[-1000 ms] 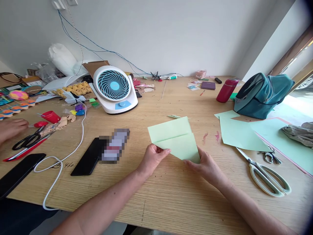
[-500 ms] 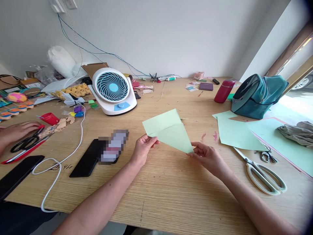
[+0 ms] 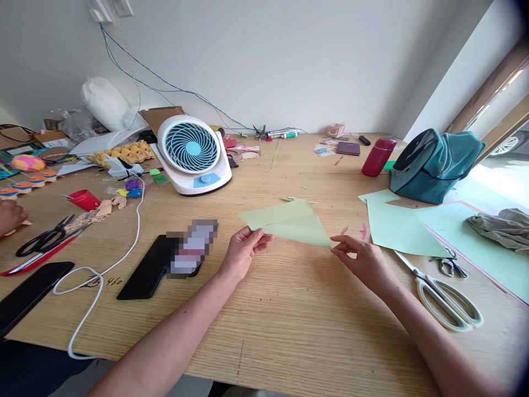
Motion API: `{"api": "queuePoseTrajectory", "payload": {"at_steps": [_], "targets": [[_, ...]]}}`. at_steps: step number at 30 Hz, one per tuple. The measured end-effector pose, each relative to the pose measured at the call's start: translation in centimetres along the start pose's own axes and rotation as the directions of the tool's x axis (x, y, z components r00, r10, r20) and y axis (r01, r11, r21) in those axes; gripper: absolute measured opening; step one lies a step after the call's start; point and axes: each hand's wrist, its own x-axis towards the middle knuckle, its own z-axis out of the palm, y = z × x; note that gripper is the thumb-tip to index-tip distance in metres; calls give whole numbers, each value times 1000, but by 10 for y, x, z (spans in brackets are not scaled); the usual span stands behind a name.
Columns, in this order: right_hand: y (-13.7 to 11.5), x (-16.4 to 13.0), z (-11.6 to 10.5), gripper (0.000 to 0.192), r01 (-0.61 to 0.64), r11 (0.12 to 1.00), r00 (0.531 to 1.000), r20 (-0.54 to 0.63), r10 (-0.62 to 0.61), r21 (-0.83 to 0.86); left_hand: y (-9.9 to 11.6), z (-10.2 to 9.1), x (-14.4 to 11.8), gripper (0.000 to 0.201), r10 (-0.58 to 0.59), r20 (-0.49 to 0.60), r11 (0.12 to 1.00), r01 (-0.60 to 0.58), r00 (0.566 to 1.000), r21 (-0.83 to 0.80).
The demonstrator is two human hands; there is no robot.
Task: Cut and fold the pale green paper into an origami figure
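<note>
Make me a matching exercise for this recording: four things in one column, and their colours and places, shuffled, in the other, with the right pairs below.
Things
1. Fan
2. Bottle
3. Scissors on the right
4. Sheet between the hands

Colours and places
A. Pale handles, on the table beside the right forearm
B. Pale green, pinched by the left hand, with the right hand at its far-right corner
C. White, with a blue control panel
D. Dark red, next to a teal bag

Pairs: 1-C, 2-D, 3-A, 4-B
</note>
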Motion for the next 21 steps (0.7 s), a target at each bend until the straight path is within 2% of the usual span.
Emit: {"api": "queuePoseTrajectory", "payload": {"at_steps": [4, 9, 12, 16, 18, 21], "targets": [[1, 2, -6, 26, 29, 999, 998, -49, -30, -23, 2, 2, 0, 33, 14, 8, 998, -14, 1000, -60], [-17, -6, -3, 39, 191, 981, 982, 23, -190, -26, -1, 4, -2, 30, 64, 38, 996, -62, 997, -62], [-27, -13, 5, 53, 189, 982, 981, -45, -189, -7, -3, 6, -6, 26, 124, 116, 992, -123, 985, -15], [-33, -20, 10, 50, 235, 971, 963, -148, -227, 39, -3, 9, -13, 19, 208, 300, 957, -258, 931, 137], [-32, -21, 7, 42, 317, 948, 944, -108, -313, 21, -4, 10, -16, 18, 231, 377, 923, -324, 897, 206], [-29, -17, 0, 33, 442, 895, 897, 33, -440, -67, -8, 7, -16, 14, 248, 488, 852, -428, 837, 301]]}}
